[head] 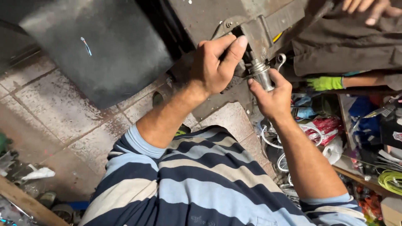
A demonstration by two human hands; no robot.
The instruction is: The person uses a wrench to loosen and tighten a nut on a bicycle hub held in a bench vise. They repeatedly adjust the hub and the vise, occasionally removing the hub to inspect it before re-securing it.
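Note:
A short silver metal cylinder (263, 76) hangs under the jaw of a heavy grey metal machine (268, 29) at the top centre. My left hand (215, 62) is closed around the part just left of the cylinder, thumb stretched toward the jaw. My right hand (272, 94) pinches the cylinder from below and right, fingertips on its lower end. A small metal hook (279, 60) sticks out beside the cylinder. What my left palm grips is hidden.
A dark curved metal sheet (104, 46) fills the upper left over a tiled floor (58, 104). Another person's hand (368, 9) rests top right, above a green-gloved hand (325, 83). Wire rings (272, 138), red packets (324, 127) and yellow-green cord (391, 180) clutter the right.

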